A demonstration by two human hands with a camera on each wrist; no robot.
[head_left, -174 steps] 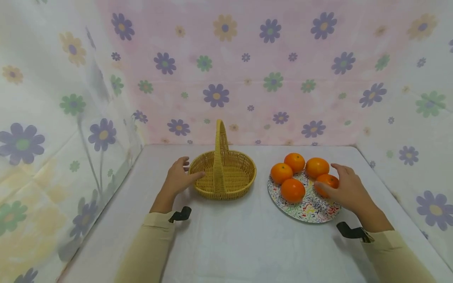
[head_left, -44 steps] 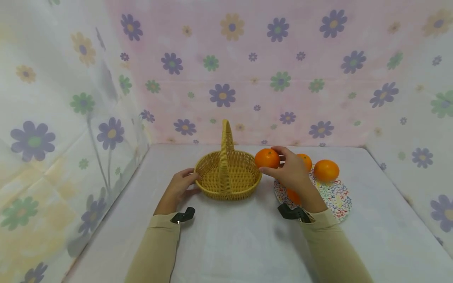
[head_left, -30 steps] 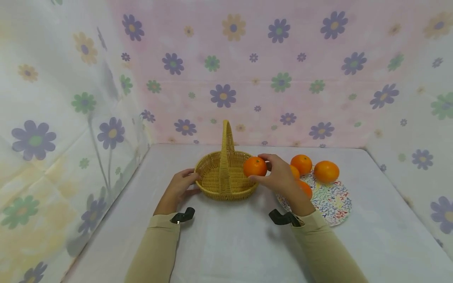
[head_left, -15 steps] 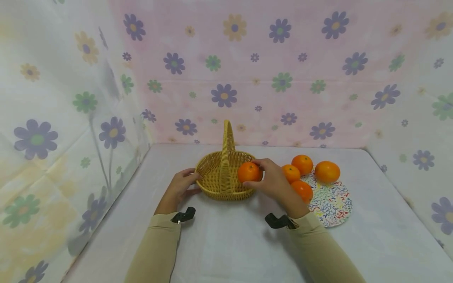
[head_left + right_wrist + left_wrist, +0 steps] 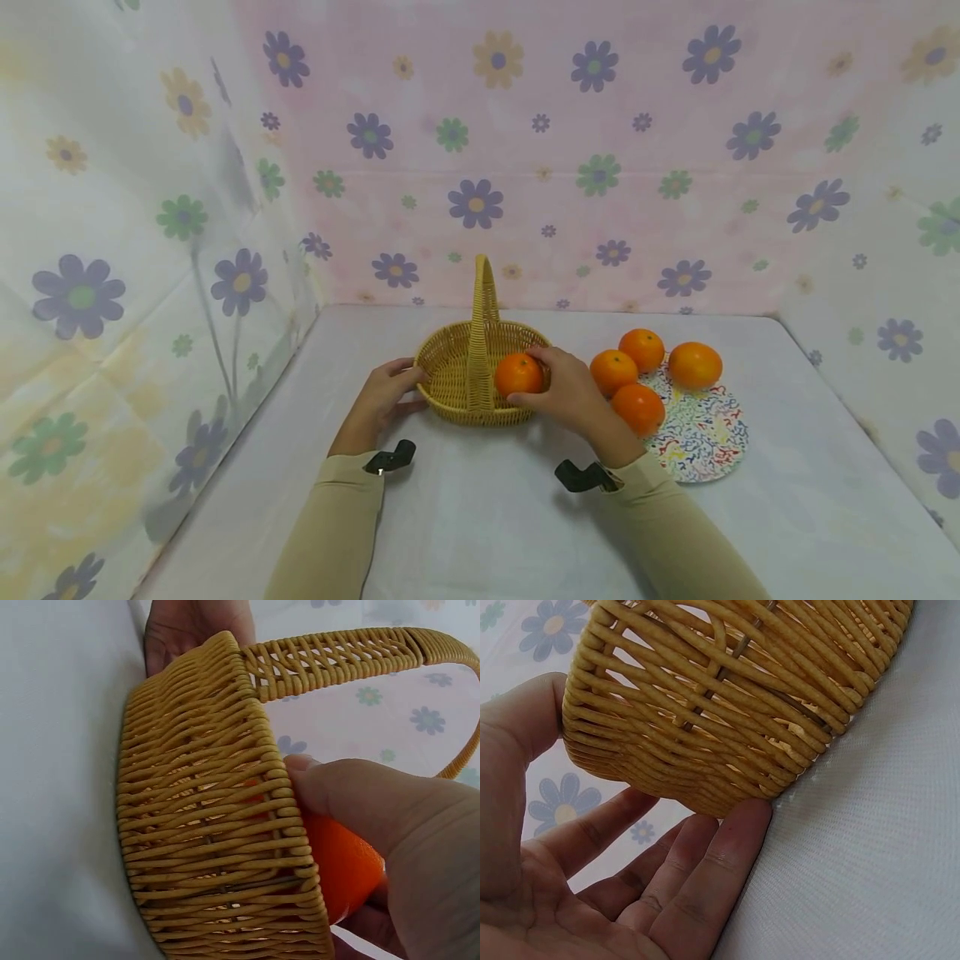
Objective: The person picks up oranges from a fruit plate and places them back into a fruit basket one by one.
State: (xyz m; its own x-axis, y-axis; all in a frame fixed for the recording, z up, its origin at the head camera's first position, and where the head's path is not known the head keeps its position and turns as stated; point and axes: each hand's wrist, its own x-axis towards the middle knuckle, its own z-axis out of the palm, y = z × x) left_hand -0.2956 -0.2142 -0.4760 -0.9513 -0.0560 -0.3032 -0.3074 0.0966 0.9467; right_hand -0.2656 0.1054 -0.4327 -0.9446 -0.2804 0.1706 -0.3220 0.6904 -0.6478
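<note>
A yellow wicker basket (image 5: 442, 400) with a tall arched handle stands mid-table. My left hand (image 5: 381, 402) holds its left end, the thumb hooked over the rim and the fingers against the outer side, as the left wrist view shows. In the basket's right half, my right hand (image 5: 572, 390) grips an orange (image 5: 517, 375) between thumb and fingers. Seen from the right wrist, that orange (image 5: 341, 862) sits partly below the rim, behind the woven wall (image 5: 210, 810). Whether it touches the basket's bottom I cannot tell.
Right of the basket lies a round plate (image 5: 701, 437) with a multicoloured speckled pattern. Several oranges (image 5: 638, 408) rest on its left and far side, one (image 5: 695, 366) apart from the others. Flower-printed cloth (image 5: 480, 150) hangs behind and along both sides of the white-covered table (image 5: 480, 517).
My right hand has taken an orange from the plate, carried it left over the basket's rim and lowered it inside. My left hand has gone from beside the basket to holding its left end.
</note>
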